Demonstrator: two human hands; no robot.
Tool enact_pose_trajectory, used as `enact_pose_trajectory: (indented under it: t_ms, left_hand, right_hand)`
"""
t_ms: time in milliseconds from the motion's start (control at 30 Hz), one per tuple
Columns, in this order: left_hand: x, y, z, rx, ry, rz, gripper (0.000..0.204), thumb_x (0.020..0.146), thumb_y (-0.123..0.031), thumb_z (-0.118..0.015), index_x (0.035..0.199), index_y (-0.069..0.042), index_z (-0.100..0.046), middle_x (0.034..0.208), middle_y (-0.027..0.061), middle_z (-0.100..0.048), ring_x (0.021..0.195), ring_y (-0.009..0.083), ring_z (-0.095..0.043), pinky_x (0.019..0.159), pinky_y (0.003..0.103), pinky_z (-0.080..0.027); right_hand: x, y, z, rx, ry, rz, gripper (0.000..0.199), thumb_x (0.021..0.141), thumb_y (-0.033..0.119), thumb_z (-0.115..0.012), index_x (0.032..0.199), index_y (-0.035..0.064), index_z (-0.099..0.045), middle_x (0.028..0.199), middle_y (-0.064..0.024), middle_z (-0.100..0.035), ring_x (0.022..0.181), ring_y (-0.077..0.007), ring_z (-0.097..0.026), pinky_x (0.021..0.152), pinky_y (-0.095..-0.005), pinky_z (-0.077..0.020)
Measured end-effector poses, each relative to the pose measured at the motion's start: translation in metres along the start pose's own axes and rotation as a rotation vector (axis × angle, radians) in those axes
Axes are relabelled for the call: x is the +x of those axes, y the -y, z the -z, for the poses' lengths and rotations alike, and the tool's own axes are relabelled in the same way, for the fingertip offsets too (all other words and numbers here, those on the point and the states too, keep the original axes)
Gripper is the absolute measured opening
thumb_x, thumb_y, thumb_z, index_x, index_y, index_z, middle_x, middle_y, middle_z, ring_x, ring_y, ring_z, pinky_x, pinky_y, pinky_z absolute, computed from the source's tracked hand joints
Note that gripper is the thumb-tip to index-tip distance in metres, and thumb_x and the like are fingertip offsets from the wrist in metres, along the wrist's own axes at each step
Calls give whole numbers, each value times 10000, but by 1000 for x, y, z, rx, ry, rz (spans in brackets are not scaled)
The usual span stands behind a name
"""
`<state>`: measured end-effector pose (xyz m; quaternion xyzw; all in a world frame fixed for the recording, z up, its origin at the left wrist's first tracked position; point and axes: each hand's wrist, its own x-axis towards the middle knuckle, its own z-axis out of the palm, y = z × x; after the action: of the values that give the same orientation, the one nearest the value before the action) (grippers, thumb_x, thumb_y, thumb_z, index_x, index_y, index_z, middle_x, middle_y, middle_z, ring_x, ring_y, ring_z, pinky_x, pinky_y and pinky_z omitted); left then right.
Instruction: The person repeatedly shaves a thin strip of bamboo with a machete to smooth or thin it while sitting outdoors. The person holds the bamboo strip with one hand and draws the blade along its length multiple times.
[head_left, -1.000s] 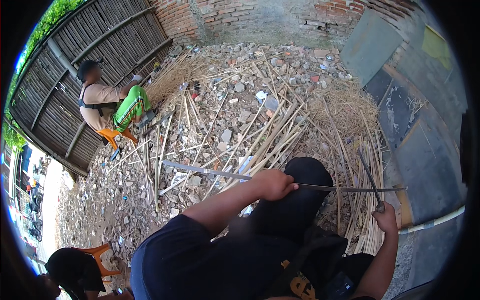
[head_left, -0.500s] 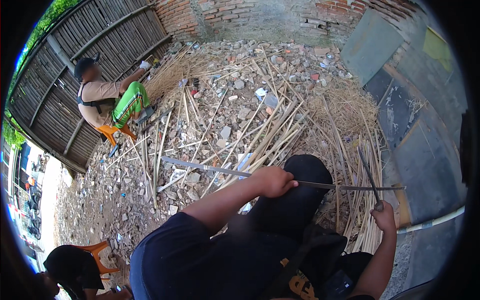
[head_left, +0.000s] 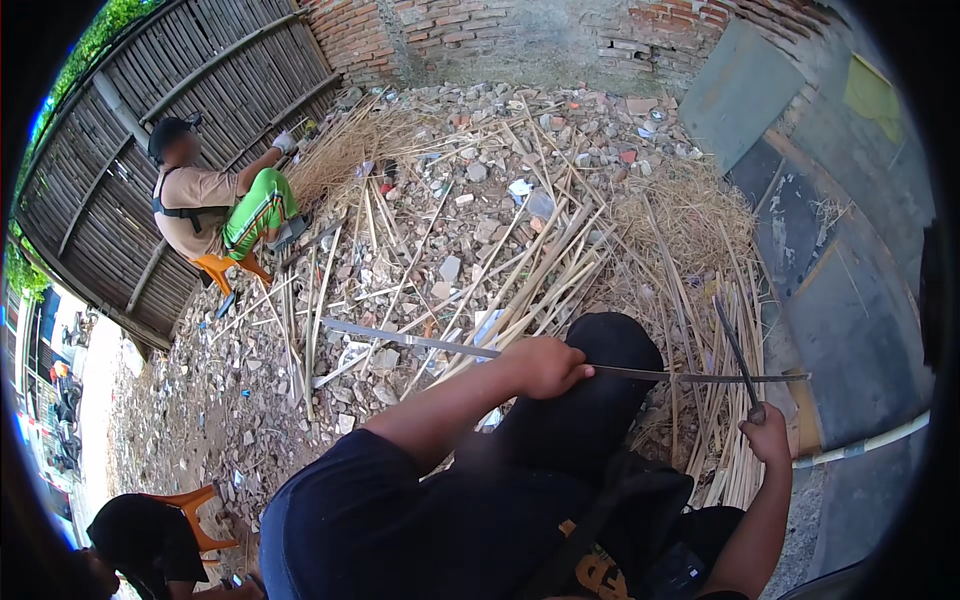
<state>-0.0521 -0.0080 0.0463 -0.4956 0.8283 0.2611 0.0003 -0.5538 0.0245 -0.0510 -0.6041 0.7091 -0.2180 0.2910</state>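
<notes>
My left hand (head_left: 545, 366) is closed around a long thin bamboo strip (head_left: 410, 342) that lies across my raised knee (head_left: 610, 345) in dark trousers; the strip runs from the left out to the right. My right hand (head_left: 768, 432) grips the handle of a dark-bladed knife (head_left: 735, 350), whose blade points up and crosses the strip near its right end.
Split bamboo strips (head_left: 560, 250) and straw lie over brick rubble (head_left: 470, 170). A person in green trousers (head_left: 215, 210) sits on an orange stool at a bamboo fence (head_left: 150, 120). Another person (head_left: 140, 540) sits at lower left. A brick wall (head_left: 480, 30) and grey boards (head_left: 830, 250) border the yard.
My hands hold the strip and knife in nearly the same place. The person by the fence has reached an arm toward the straw pile.
</notes>
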Motion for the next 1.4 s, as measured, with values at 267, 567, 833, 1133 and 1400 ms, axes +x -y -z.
enact_pose_trajectory:
  t_ms: [267, 567, 833, 1133, 1400]
  left_hand:
    - [1, 3, -3, 4, -14, -16, 484, 1044, -465, -430, 956, -50, -662, 854, 232, -668, 899, 442, -656, 806, 549, -502]
    - [1, 4, -4, -1, -27, -19, 480, 1044, -455, -434, 949, -46, -665, 842, 235, -665, 892, 444, -655, 804, 551, -498]
    - [1, 3, -4, -3, -15, -11, 478, 1045, -450, -432, 955, -43, -666, 858, 232, -669, 901, 439, -656, 816, 549, -498]
    - [-1, 0, 0, -8, 5, 1, 481, 1048, -454, -421, 968, -47, -664, 864, 236, -674, 909, 446, -656, 827, 553, -497]
    - [0, -1, 3, -9, 24, 10, 487, 1050, -461, -412, 975, -51, -663, 873, 238, -677, 916, 448, -657, 832, 555, -498]
  right_hand:
    - [1, 1, -1, -10, 3, 3, 193, 785, 19, -725, 801, 53, -536, 612, -17, -528, 473, -138, -516, 454, -332, -426]
    - [2, -8, -1, -57, -10, 43, 195, 780, 27, -729, 793, 51, -536, 613, -19, -532, 476, -135, -509, 457, -330, -419]
    - [2, -7, -3, -25, -14, 42, 180, 769, 19, -716, 779, 46, -538, 607, -25, -543, 471, -140, -521, 456, -331, -422]
    - [-3, 16, 2, 18, 35, -90, 237, 727, 94, -776, 833, -1, -585, 715, -80, -560, 687, -199, -549, 669, -377, -466]
    - [-6, 27, 3, 9, 32, -105, 202, 750, 72, -759, 817, 4, -581, 684, -59, -570, 626, -170, -550, 614, -355, -461]
